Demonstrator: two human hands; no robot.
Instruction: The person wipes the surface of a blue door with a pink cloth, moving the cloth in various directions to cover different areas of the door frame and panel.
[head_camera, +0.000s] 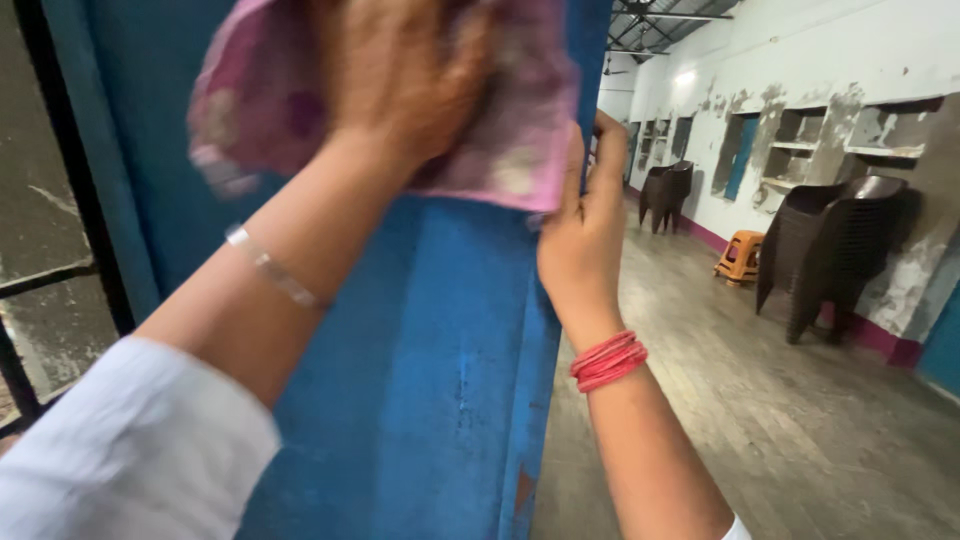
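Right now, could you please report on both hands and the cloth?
Left hand presses pink cloth flat on blue door. Right hand grips the door's edge. Nothing in the way.

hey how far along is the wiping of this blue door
Done: cannot tell; the blue door shows no clear line between cleaned and uncleaned paint. In hand: the left hand presses a pink cloth flat against the upper panel, while the right hand grips the door's edge. Left: pale scuffs and specks show lower on the panel.
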